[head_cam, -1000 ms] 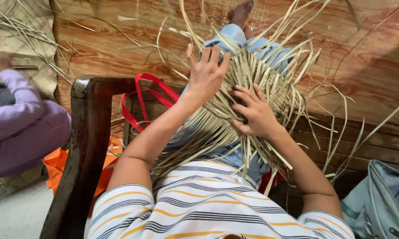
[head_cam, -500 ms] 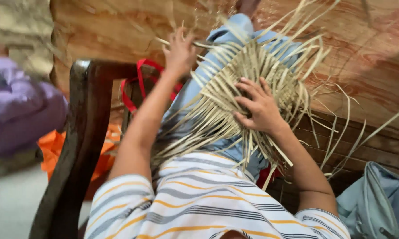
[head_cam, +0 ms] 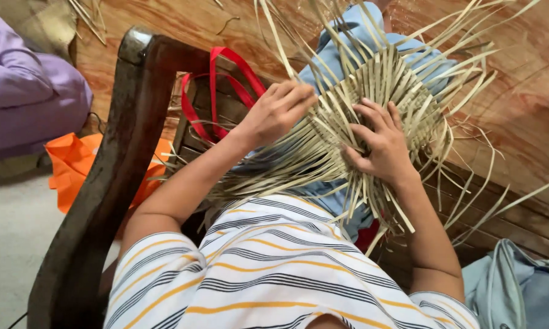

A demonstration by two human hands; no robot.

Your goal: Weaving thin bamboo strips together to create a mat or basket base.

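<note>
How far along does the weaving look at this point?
Done: the centre of the woven strip mat on the person's lap is tightly interlaced. In hand: the left hand pinches strips at the mat's left edge, while the right hand presses flat on the weave. Left: many loose strip ends stick out unwoven all round, so the edges remain open.

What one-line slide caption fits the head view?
Seated in a wooden chair, a person's left hand and right hand work a half-woven straw mat on the lap.

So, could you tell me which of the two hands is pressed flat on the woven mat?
The right hand, fingers spread on the woven mat; the left hand is curled, pinching strips at its edge.
</note>
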